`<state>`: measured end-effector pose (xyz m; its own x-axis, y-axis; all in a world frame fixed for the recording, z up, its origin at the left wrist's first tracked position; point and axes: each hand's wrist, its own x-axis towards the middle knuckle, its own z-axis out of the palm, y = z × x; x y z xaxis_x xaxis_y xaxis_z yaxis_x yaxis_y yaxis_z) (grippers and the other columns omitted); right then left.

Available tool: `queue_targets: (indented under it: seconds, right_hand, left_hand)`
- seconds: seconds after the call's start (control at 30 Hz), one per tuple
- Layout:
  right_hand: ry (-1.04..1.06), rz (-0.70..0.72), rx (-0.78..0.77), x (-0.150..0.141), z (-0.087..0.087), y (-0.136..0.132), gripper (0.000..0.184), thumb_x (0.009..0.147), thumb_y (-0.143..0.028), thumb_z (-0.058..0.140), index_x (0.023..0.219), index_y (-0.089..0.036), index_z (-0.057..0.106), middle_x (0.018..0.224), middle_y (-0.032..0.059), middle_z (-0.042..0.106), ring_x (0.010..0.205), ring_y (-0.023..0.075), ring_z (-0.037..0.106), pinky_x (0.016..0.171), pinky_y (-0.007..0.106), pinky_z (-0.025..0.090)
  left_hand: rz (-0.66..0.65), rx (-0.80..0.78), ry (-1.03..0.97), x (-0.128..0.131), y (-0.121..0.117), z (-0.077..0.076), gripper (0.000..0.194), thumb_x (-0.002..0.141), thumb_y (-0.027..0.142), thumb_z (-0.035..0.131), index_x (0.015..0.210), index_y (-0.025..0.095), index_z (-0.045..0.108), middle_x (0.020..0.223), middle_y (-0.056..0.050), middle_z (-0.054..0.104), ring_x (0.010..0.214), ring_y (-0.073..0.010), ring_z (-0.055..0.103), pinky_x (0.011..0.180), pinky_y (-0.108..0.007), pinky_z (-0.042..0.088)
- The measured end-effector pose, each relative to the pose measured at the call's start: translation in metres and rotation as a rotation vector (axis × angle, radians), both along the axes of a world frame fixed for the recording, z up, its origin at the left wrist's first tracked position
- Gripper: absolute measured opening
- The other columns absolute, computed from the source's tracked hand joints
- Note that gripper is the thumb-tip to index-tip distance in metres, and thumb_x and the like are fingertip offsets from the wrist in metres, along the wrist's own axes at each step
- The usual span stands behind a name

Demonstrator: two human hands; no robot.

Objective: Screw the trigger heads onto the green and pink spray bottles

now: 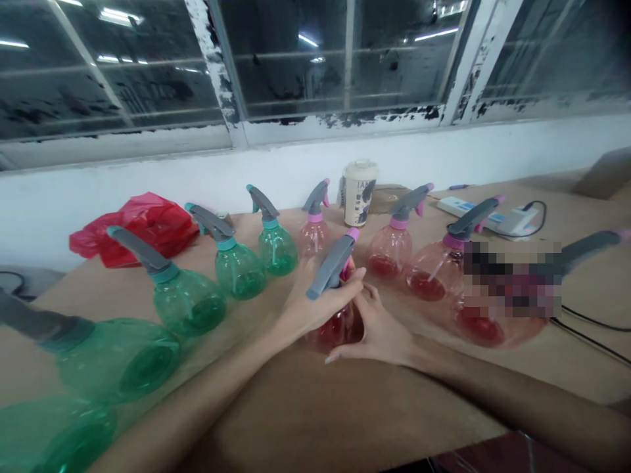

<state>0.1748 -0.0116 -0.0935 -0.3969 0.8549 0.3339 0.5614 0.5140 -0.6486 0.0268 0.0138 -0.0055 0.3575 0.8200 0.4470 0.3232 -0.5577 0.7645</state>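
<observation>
A pink-red spray bottle (334, 332) with a grey and pink trigger head stands upright on the table in front of me. My left hand (315, 299) is closed round its neck, just under the head. Lower down, my right hand (387, 334) cups the right side of the clear body, thumb toward the front near the base. Part of the bottle is hidden by my fingers. Behind it stands another pink spray bottle (314, 233).
Several green spray bottles (191, 299) line the left side, several pink ones (392, 253) the right. At the back are a red plastic bag (142, 226), a paper cup (359, 194) and a white power strip (517, 222). Black cables (591, 335) cross the right side.
</observation>
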Motion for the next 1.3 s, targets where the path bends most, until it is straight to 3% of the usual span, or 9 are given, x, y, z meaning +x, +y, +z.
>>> queue_targets:
  seconds: [0.1,0.2,0.43,0.57,0.8,0.93,1.07,1.23,1.3]
  right_hand:
    - [-0.016,-0.004,0.047,0.001,0.0,0.001,0.104,0.057,-0.072,0.076,0.142,-0.024,0.04,0.142,0.0147,0.052,0.14,0.0398,0.034,0.114,0.063,0.021]
    - [-0.025,0.006,0.055,0.003,-0.001,0.002,0.104,0.06,-0.071,0.075,0.144,-0.023,0.037,0.145,0.0149,0.049,0.14,0.0399,0.033,0.114,0.064,0.021]
    - [-0.064,0.004,0.059,0.006,-0.003,0.003,0.109,0.062,-0.075,0.071,0.147,-0.021,0.031,0.151,0.0174,0.041,0.144,0.0411,0.025,0.116,0.065,0.013]
    - [-0.041,0.028,0.042,0.006,-0.002,0.003,0.107,0.063,-0.074,0.071,0.147,-0.022,0.03,0.152,0.0175,0.038,0.144,0.04,0.027,0.115,0.064,0.017]
    - [0.052,0.024,0.022,0.003,0.001,-0.001,0.095,0.062,-0.066,0.077,0.138,-0.021,0.042,0.138,0.015,0.054,0.136,0.0362,0.041,0.114,0.058,0.025]
    - [0.078,0.01,0.008,0.004,0.0,-0.001,0.095,0.06,-0.065,0.079,0.137,-0.022,0.043,0.137,0.0137,0.055,0.135,0.0363,0.041,0.113,0.058,0.027]
    - [0.083,0.009,-0.004,0.005,-0.001,-0.001,0.103,0.059,-0.065,0.079,0.144,-0.023,0.037,0.144,0.0147,0.049,0.136,0.0376,0.039,0.111,0.06,0.03]
    - [0.079,0.003,0.004,0.005,0.0,-0.001,0.114,0.058,-0.064,0.08,0.151,-0.025,0.026,0.147,0.0143,0.046,0.138,0.0384,0.036,0.11,0.06,0.032]
    - [0.069,0.011,0.011,0.005,0.0,0.0,0.115,0.059,-0.064,0.08,0.152,-0.025,0.024,0.147,0.0141,0.045,0.139,0.0387,0.035,0.111,0.06,0.031]
  left_hand:
    - [-0.027,-0.026,-0.044,0.0,0.0,0.001,0.005,0.081,0.028,0.063,0.082,0.023,0.061,0.072,0.002,0.067,0.064,-0.0145,0.064,0.065,-0.029,0.054]
    - [-0.022,-0.023,-0.099,0.001,0.0,0.0,0.017,0.08,0.028,0.064,0.096,0.024,0.064,0.093,-0.003,0.073,0.084,-0.0178,0.07,0.082,-0.033,0.056]
    - [0.049,-0.006,-0.004,0.001,0.0,-0.007,0.027,0.081,0.031,0.065,0.106,0.021,0.067,0.075,-0.001,0.071,0.073,-0.0205,0.071,0.073,-0.035,0.058]
    - [0.024,-0.005,-0.038,0.001,0.0,-0.008,0.026,0.081,0.029,0.065,0.106,0.023,0.067,0.089,-0.004,0.075,0.083,-0.0208,0.072,0.08,-0.036,0.058]
    - [-0.003,0.008,-0.087,0.003,-0.001,-0.008,0.024,0.082,0.027,0.063,0.106,0.022,0.065,0.101,-0.005,0.075,0.086,-0.0195,0.073,0.088,-0.037,0.057]
    - [-0.006,0.023,-0.089,0.003,-0.001,-0.009,0.024,0.083,0.024,0.063,0.107,0.022,0.063,0.11,-0.005,0.074,0.091,-0.0194,0.073,0.089,-0.036,0.057]
    - [-0.013,0.036,-0.075,0.002,-0.001,-0.01,0.025,0.082,0.024,0.063,0.108,0.022,0.063,0.111,-0.005,0.074,0.091,-0.0189,0.073,0.088,-0.034,0.058]
    - [0.003,0.026,-0.05,0.002,0.001,-0.012,0.029,0.081,0.027,0.064,0.109,0.021,0.063,0.087,-0.004,0.075,0.087,-0.0203,0.073,0.084,-0.035,0.059]
    - [-0.003,0.023,-0.058,0.002,0.002,-0.011,0.026,0.08,0.027,0.065,0.106,0.022,0.063,0.086,-0.003,0.074,0.082,-0.0192,0.073,0.081,-0.034,0.059]
